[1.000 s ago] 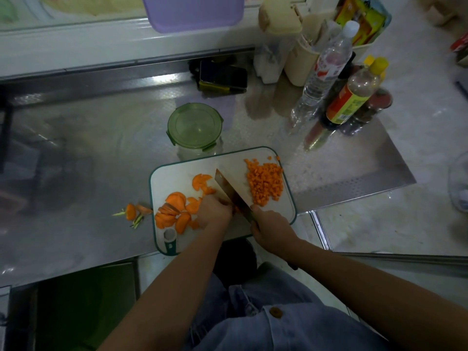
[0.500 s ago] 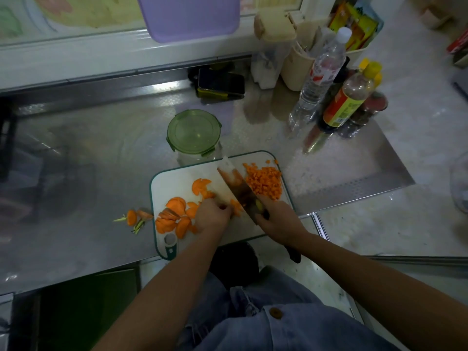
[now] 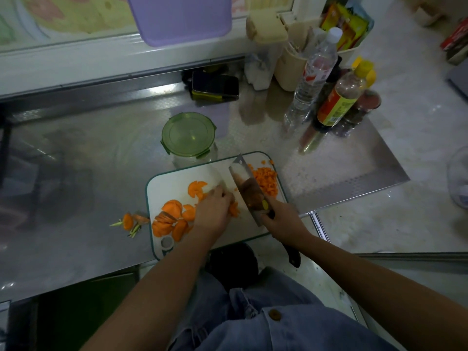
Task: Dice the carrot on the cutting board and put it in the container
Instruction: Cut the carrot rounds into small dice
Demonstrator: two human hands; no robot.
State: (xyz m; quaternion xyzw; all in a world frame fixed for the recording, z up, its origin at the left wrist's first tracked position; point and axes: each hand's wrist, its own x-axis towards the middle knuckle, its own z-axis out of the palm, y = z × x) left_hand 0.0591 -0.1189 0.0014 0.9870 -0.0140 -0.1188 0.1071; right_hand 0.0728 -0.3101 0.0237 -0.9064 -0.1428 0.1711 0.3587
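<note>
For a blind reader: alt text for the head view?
Right hand holds a cleaver over a white cutting board while the left hand steadies carrot slices; diced carrot lies to its right, a green-lidded container behind.

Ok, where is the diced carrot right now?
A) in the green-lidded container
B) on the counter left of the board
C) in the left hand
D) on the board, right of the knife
D: the diced carrot is heaped on the cutting board right of the knife, and the container has its lid on.
</note>
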